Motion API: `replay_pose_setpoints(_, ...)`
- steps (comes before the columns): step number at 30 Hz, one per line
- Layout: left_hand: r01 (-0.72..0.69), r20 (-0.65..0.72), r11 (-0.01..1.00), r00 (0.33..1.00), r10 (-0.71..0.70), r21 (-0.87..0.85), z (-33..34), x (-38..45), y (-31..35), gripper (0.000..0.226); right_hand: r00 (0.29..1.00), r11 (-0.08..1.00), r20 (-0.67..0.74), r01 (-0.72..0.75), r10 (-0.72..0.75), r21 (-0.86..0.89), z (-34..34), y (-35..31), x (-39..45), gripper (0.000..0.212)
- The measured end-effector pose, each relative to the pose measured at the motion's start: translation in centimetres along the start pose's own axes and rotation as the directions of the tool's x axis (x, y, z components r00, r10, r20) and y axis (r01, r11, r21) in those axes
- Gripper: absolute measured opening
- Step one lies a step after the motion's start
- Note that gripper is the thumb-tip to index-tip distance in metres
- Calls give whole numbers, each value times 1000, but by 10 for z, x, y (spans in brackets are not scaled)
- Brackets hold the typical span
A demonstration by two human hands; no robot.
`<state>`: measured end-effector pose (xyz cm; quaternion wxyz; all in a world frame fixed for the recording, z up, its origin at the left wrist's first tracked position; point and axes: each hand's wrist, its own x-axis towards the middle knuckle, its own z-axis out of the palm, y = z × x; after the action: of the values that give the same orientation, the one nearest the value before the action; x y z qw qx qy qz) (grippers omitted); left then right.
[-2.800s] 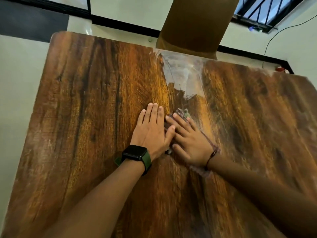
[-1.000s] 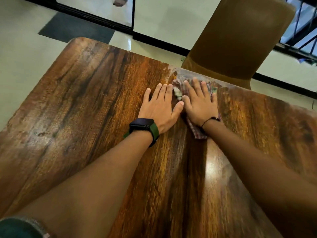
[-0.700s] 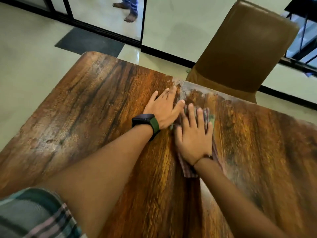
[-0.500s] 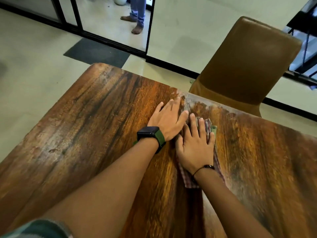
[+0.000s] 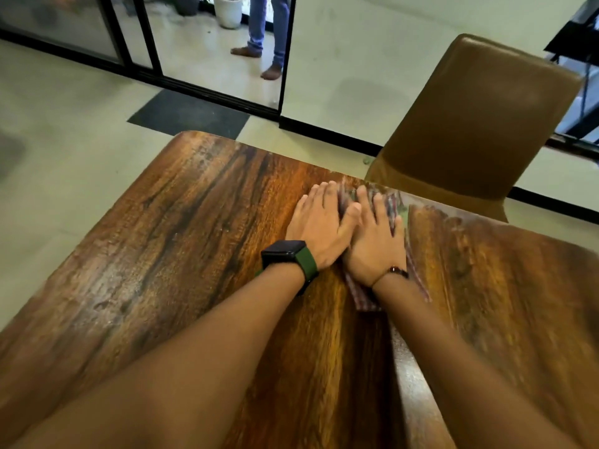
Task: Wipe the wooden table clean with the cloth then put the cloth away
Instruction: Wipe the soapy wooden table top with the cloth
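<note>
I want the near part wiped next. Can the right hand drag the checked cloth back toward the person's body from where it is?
Probably yes. The right hand lies flat on the checked cloth, and the brown wooden table toward the person looks bare; only the left hand sits alongside it.

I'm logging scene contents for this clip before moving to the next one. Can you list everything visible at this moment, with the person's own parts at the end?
wooden table: one, dark brown grain, fills the lower view
cloth: one, reddish checked, flat on the table under the right hand, near the far edge
chair: one, brown, at the table's far side, right
floor mat: one, dark grey, by the sliding door
plant pot: one, white, beyond the door
bystander's legs: one pair, blue trousers, in the doorway
watch: one, black with green strap, left wrist
bracelet: one, thin dark, right wrist
left hand: flat on the table beside the cloth
right hand: flat, pressing the cloth
</note>
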<state>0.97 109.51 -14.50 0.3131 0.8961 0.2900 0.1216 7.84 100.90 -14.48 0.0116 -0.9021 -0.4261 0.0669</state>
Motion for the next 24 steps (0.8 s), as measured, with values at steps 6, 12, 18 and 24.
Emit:
replay_pose_setpoints(6,35,-102,986,995,-19,161,-26,25,-26,61,998,997,24,60,-62,54,6,-15,-72,66)
replay_pose_setpoints(12,72,-103,995,993,-65,65,-18,32,-36,76,1000,999,-17,10,-9,33,-2,-16,32,60)
replay_pose_setpoints(18,55,-172,998,984,-52,17,-16,34,-38,77,989,984,49,143,-138,-111,-2,-56,115,55)
replay_pose_setpoints(24,15,-149,999,989,-9,42,-19,27,-40,95,997,996,-40,73,-72,45,-9,25,70,60)
